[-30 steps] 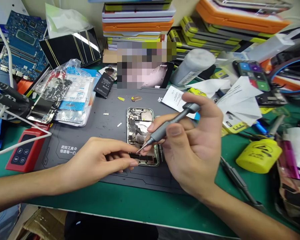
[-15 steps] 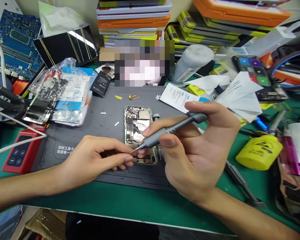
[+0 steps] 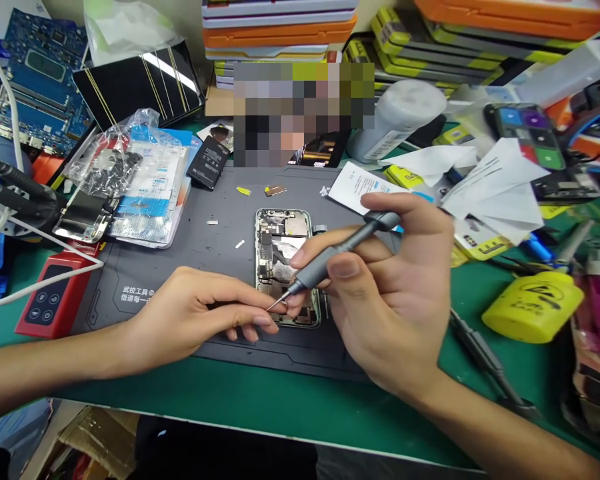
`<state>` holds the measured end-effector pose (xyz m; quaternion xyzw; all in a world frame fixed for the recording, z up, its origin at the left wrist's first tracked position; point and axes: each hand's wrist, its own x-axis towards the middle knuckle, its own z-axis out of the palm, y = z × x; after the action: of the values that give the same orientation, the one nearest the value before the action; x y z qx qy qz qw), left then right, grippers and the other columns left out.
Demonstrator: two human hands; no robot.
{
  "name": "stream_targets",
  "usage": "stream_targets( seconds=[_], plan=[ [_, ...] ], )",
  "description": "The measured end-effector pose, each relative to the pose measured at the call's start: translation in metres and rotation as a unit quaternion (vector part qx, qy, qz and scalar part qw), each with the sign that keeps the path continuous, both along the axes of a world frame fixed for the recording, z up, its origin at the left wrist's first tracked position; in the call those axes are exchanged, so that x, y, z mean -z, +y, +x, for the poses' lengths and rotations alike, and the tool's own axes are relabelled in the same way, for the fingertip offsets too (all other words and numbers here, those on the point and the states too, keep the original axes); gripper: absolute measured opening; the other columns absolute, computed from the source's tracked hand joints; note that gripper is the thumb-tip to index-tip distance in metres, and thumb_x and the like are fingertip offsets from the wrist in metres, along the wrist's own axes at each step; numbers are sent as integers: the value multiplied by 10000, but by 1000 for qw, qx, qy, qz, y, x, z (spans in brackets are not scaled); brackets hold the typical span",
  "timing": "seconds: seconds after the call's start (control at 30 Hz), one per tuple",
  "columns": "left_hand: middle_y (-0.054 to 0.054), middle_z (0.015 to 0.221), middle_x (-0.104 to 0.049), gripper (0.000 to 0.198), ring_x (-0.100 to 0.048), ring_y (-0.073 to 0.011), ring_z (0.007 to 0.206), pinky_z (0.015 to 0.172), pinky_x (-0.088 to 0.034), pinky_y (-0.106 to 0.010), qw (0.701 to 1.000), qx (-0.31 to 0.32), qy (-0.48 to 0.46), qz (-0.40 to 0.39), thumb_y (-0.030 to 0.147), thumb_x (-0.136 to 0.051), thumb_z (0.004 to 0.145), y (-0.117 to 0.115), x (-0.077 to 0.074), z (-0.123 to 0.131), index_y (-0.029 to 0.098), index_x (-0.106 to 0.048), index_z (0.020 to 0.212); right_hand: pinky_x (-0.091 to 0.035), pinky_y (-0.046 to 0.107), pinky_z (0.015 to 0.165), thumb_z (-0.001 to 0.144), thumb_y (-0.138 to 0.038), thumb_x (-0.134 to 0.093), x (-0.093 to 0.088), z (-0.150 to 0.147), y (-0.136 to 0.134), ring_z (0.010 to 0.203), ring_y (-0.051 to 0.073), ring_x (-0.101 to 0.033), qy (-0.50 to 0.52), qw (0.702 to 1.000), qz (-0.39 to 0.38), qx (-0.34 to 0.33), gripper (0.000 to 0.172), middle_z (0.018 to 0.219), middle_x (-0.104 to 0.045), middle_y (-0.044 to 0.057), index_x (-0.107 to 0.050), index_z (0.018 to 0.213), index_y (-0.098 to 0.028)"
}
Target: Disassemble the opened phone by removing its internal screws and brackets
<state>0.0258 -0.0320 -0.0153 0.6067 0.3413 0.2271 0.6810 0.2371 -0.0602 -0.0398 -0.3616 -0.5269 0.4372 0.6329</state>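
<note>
An opened smartphone (image 3: 267, 248) lies on the grey work mat (image 3: 207, 250), its inner boards and flex cables exposed. My right hand (image 3: 395, 307) grips a grey precision screwdriver (image 3: 316, 270), with a finger on the top cap and thumb and fingers around the barrel. The thin bit slants down to the left over the phone's lower left edge. There my left hand (image 3: 190, 310) pinches its thumb and forefinger together at the bit's tip. Whatever sits between those fingertips is too small or hidden to make out. My hands cover part of the phone's lower end.
Small metal parts (image 3: 213, 222) and yellow-tabbed pieces (image 3: 275, 191) lie on the mat. A black battery (image 3: 209, 163) rests behind them. At left is a red device (image 3: 55, 293) under a white cable. Another screwdriver (image 3: 485, 353) and a yellow bottle (image 3: 533, 307) stand right.
The camera view has shifted a little, so the scene sits further right. The screwdriver tilts slightly more steeply, and my right hand is a bit closer to the phone. My left hand keeps its pinch.
</note>
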Motion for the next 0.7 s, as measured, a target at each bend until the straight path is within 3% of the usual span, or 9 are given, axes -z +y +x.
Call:
stream_targets(
  seconds=[0.17,0.7],
  plan=[
    [-31,971,-861,166,-799,-115,754,740,-678,-174,1000,4,6,-14,161,-732,991,1,-1,0,178,-863,1093,-659,269,475,1045,-273,-690,3,2,2,556,137,-702,21,1000,-21,-6,338,961,-785,-50,-571,1331,-408],
    [-22,960,-860,161,-798,-111,765,725,-667,-164,1000,5,20,-3,167,-713,998,-1,-1,-1,185,-867,1040,-656,261,450,1023,-253,-721,0,0,3,535,138,-715,47,998,-34,-33,350,950,-800,-26,-559,1316,-356]
  ],
)
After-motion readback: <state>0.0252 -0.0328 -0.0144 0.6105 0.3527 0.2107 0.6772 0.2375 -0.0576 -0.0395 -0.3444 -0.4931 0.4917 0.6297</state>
